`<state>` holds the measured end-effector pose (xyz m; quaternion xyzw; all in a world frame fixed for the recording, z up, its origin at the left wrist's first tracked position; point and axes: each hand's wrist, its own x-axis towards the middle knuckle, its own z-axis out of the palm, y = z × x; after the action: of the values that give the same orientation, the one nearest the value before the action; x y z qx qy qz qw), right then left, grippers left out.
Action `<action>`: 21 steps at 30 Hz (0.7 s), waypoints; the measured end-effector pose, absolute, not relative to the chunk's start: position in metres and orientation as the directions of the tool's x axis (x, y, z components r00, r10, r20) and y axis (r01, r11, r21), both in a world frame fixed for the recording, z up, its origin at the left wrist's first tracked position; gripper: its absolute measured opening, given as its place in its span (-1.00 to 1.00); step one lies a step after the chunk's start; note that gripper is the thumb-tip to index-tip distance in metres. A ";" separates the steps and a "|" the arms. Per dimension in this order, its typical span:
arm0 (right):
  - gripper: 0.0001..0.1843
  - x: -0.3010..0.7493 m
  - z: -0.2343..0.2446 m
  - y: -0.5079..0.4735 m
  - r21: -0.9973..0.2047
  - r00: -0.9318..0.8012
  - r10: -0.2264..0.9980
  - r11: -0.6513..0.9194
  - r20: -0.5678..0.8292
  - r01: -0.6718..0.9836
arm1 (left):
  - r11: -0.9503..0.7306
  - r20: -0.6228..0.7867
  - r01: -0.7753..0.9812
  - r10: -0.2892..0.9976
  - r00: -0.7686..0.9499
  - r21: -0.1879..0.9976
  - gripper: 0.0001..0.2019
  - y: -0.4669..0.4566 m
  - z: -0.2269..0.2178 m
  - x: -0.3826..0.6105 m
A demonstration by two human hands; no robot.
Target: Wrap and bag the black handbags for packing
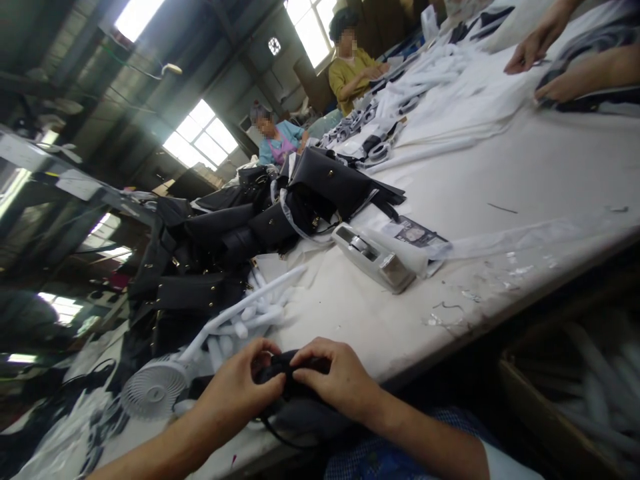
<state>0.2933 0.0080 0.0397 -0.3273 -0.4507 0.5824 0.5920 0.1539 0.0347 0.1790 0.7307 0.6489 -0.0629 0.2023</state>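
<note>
Both of my hands grip a small black bag part (283,365) at the near edge of the white table (500,187). My left hand (240,390) pinches its left side with curled fingers. My right hand (335,380) lies over its right side, fingers pressed down on the black material. A thin black strap hangs below the part. Just beyond my hands lie white foam tubes (250,310) and a small white fan (155,387).
A pile of black handbags (240,233) fills the middle left. A white tape dispenser (375,257) lies on the table. Two seated people work at the far end, and another person's hands (535,47) rest on white sheets at the top right. A box with white tubes (590,387) stands under the table.
</note>
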 end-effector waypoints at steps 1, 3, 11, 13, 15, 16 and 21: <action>-0.86 0.294 0.040 0.008 -0.912 -0.082 0.983 0.121 0.165 -0.391 | -0.085 -0.354 0.975 0.922 0.155 0.205 -0.70 0.034 0.180 0.155; -0.86 0.294 0.041 0.009 -0.913 -0.073 0.978 0.153 0.195 -0.377 | -0.106 -0.363 0.979 0.917 0.164 0.175 -0.70 0.035 0.182 0.155; -0.88 0.297 0.040 0.018 -0.928 -0.153 0.972 0.117 0.180 -0.354 | -0.004 -0.443 0.973 0.890 0.108 0.229 -0.60 0.039 0.184 0.151; -0.88 0.297 0.037 0.021 -0.926 -0.179 0.969 0.096 0.171 -0.364 | 0.011 -0.450 0.971 0.888 0.100 0.238 -0.60 0.040 0.182 0.151; -0.87 0.298 0.036 0.023 -0.924 -0.192 0.966 0.089 0.170 -0.372 | 0.002 -0.440 0.972 0.892 0.103 0.233 -0.62 0.041 0.180 0.151; -0.87 0.299 0.036 0.024 -0.923 -0.199 0.965 0.086 0.170 -0.374 | -0.003 -0.434 0.974 0.895 0.105 0.228 -0.62 0.041 0.180 0.151; -0.86 0.303 0.039 0.026 -0.928 -0.245 0.955 0.070 0.169 -0.366 | 0.025 -0.430 0.967 0.898 0.090 0.254 -0.60 0.041 0.178 0.152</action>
<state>0.3031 0.0257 0.0391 -0.2969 -0.4958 0.6138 0.5379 0.1520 0.0408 0.1775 0.6948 0.6712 -0.0687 0.2490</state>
